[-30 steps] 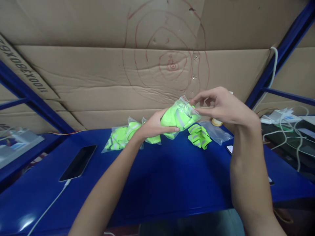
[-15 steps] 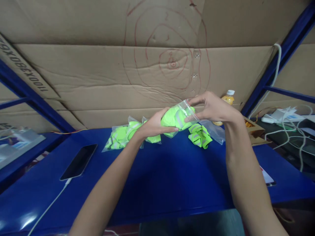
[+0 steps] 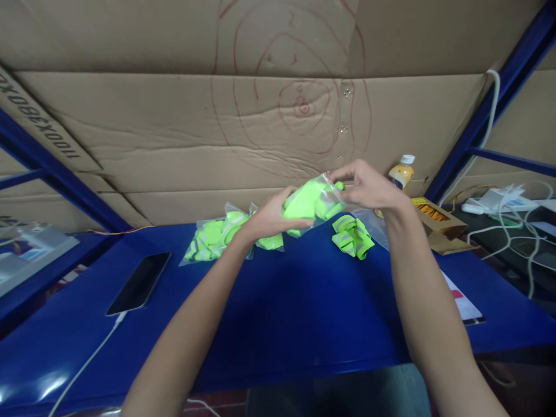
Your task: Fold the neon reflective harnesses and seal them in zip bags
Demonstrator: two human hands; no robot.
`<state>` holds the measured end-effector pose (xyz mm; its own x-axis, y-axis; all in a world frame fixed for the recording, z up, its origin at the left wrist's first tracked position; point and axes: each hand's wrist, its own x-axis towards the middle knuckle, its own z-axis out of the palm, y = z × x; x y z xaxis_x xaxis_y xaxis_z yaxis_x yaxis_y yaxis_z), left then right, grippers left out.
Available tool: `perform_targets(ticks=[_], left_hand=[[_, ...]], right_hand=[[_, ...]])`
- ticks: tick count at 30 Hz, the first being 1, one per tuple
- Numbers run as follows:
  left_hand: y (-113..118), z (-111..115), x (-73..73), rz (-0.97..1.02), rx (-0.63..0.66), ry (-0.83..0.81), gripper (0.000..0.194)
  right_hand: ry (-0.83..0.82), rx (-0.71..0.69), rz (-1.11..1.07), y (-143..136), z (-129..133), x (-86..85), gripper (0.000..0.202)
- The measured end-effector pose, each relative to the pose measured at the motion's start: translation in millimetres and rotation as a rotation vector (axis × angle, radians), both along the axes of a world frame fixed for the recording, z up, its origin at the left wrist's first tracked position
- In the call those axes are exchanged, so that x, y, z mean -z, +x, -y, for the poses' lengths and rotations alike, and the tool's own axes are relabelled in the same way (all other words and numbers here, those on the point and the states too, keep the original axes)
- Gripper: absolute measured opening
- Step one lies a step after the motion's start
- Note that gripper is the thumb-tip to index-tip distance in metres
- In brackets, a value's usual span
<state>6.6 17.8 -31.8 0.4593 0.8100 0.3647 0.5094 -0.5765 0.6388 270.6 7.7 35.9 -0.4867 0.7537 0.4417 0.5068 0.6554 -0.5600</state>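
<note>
Left hand (image 3: pixel 274 218) grips the bag (image 3: pixel 306 201); right hand (image 3: pixel 365 184) touches its mouth

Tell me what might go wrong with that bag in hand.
The right hand is at one end of the thin clear bag; pulling hard might tear it.
The left hand holds it above the table; a loosened grip could drop it.
A bottle stands beyond the right hand; a swing might tip it.

I hold a clear bag (image 3: pixel 329 196) of neon yellow-green cloth (image 3: pixel 300 201); the loose cloth (image 3: pixel 353 236) to its right is the same neon, striped silver-grey. My tabletop (image 3: pixel 304 313) is deep blue, the far cardboard (image 3: pixel 152 110) brown with red rings (image 3: pixel 304 108).
</note>
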Motion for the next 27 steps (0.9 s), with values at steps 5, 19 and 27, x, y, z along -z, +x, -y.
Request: perform_targets(ticks=[5, 19, 27], left_hand=[[4.2, -1.7, 4.6, 0.099, 0.024, 0.025, 0.080], [26.2, 0.3, 31.2, -0.329, -0.269, -0.066, 0.118], [39.3, 7.0, 12.3, 0.526, -0.201, 0.210, 0.075]], right_hand=[[0.033, 0.181, -0.281, 39.3, 13.2, -11.8, 0.014], [0.611, 0.500, -0.968, 73.2, -15.1, -13.5, 0.012], [-0.091, 0.419, -0.939, -12.8, -21.0, -1.0, 0.005]])
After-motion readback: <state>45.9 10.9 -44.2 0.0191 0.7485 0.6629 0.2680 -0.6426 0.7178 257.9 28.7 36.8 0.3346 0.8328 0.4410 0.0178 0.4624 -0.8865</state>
